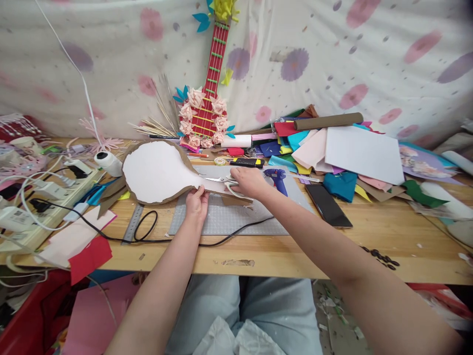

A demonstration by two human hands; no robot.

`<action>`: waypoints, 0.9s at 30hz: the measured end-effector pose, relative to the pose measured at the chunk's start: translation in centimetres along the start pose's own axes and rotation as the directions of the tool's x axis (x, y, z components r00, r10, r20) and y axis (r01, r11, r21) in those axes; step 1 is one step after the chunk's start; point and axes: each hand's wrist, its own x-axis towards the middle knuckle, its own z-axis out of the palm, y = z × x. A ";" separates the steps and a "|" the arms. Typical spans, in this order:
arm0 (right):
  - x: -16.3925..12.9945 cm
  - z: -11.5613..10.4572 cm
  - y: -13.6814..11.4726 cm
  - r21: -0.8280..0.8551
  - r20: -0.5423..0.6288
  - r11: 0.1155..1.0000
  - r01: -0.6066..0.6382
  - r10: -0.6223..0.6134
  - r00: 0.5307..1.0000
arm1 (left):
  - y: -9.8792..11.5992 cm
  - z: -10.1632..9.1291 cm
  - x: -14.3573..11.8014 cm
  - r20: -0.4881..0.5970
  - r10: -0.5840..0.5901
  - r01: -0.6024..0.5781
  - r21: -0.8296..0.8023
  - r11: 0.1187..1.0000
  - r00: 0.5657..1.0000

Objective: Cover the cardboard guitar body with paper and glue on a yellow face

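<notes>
A white lute-shaped cutout (158, 170) with a ragged brown border (142, 201) lies flat, its round body to the left and its narrow neck pointing right. My left hand (197, 203) pinches the lower edge where the neck begins. In my right hand (249, 181) is a pair of scissors (216, 179), fingers wrapped round the handles. The blades point left over the neck. Under the neck is a grey cutting mat (236, 222). A blue glue gun (277, 180) lies just beyond my right hand.
A red paper guitar (210, 116) with pink flowers leans at the back. Coloured sheets (314, 148) pile up behind on the right. A phone (328, 204) lies right of the mat. A black cable (229, 241) crosses the front; a power strip (48, 202) is at left.
</notes>
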 end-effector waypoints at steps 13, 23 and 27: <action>0.7 0.9 1.8 0.652 0.123 0.616 -0.442 0.490 0.863 | 3.9 2.1 1.3 0.094 0.375 -0.383 0.351 0.855 0.922; -3.1 -7.6 12.8 0.624 -0.198 0.627 -0.467 0.705 0.681 | 11.8 5.8 5.0 0.243 0.207 -0.319 0.725 0.610 0.948; -5.5 -3.5 16.8 0.319 0.128 0.574 -0.754 0.763 0.634 | 11.4 3.6 5.8 0.112 0.061 -0.128 0.836 0.534 0.992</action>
